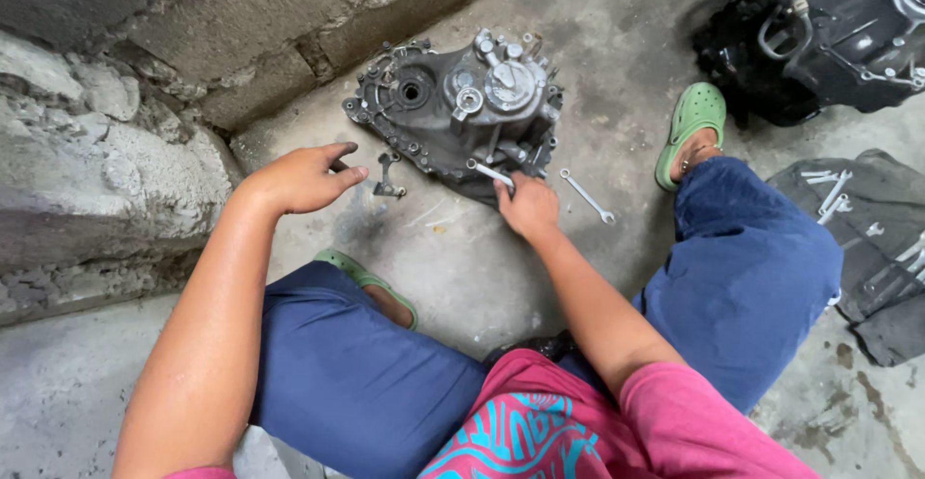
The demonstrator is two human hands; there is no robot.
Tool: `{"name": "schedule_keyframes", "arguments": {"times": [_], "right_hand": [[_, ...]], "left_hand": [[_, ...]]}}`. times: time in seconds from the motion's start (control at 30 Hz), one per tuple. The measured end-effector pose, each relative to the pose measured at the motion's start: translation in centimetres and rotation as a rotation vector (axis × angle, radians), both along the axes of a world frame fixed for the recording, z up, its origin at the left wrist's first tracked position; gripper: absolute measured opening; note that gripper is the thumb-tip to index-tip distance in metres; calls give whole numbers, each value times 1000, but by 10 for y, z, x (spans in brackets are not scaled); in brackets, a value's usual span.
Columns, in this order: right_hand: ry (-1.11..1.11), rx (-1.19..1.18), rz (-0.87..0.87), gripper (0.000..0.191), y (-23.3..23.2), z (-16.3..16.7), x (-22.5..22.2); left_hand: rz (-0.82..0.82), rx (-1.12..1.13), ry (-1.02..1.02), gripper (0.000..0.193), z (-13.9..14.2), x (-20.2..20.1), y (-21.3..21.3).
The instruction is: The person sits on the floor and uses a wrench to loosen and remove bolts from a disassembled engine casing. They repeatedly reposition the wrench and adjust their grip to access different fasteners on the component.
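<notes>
A grey metal gearbox casing (453, 113) lies on the concrete floor against a block wall. My right hand (527, 206) grips a small wrench (489, 172) whose head is on the casing's near edge. My left hand (306, 176) hovers at the casing's left corner, fingers curled around a dark small part that is mostly hidden. A small dark bracket (388, 174) lies on the floor just right of that hand. Another wrench (587, 196) lies on the floor to the right of my right hand.
I squat in blue trousers and green clogs (691, 126). A dark engine block (829, 36) sits at the top right. A grey cloth (867, 238) with several wrenches lies on the right. The rough block wall (145, 74) runs along the left.
</notes>
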State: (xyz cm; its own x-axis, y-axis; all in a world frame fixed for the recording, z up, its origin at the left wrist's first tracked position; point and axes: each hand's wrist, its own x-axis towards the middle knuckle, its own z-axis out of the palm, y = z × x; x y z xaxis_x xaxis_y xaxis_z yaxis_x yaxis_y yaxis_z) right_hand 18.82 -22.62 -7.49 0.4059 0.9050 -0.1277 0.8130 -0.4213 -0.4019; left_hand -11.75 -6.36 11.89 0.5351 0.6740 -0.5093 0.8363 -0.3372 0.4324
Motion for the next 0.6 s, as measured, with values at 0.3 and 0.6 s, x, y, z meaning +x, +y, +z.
{"name": "schedule_keyframes", "arguments": {"times": [0.3, 0.6], "right_hand": [[367, 36, -315, 37, -31, -45, -16], [1322, -60, -507, 30, 3, -27, -57]], "left_hand": [[-22, 29, -15, 72, -11, 13, 12], [-62, 61, -7, 73, -20, 21, 19]]}}
